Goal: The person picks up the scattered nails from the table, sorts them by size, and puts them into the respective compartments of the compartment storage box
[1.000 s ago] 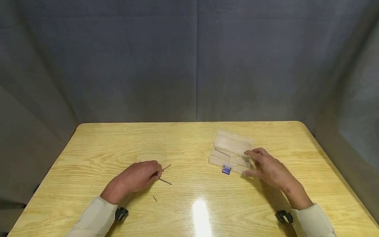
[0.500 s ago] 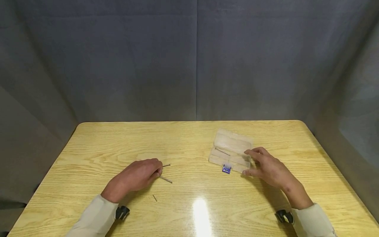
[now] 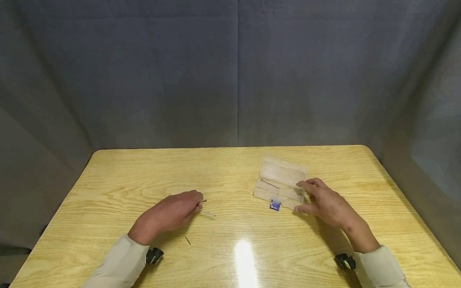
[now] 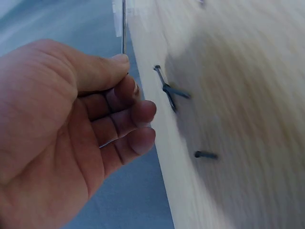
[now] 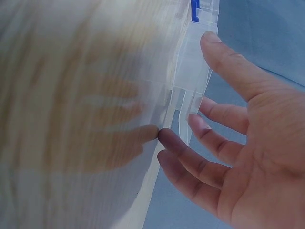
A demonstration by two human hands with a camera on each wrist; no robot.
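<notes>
My left hand (image 3: 176, 212) pinches a thin nail (image 4: 124, 31) between thumb and forefinger, its free end pointing right in the head view. Below that hand, crossed nails (image 4: 166, 88) lie on the wooden table; the hand mostly hides them in the head view. A short nail (image 3: 188, 241) lies nearer the front. To the right is a clear plastic box (image 3: 265, 195) with its lid (image 3: 282, 171) laid back and a blue latch (image 3: 275, 205). One nail (image 3: 270, 183) is inside. My right hand (image 3: 325, 204) holds the box's right end between thumb and forefinger, the other fingers loosely bent.
The light wooden table (image 3: 129, 172) has rounded back corners. Grey cloth (image 3: 162, 80) hangs behind it and on both sides. A bright reflection shows on the tabletop between the arms.
My left hand has moved a little right and away from me, and the pinched nail has shifted right and swung with it. The right hand and box stay nearly in place.
</notes>
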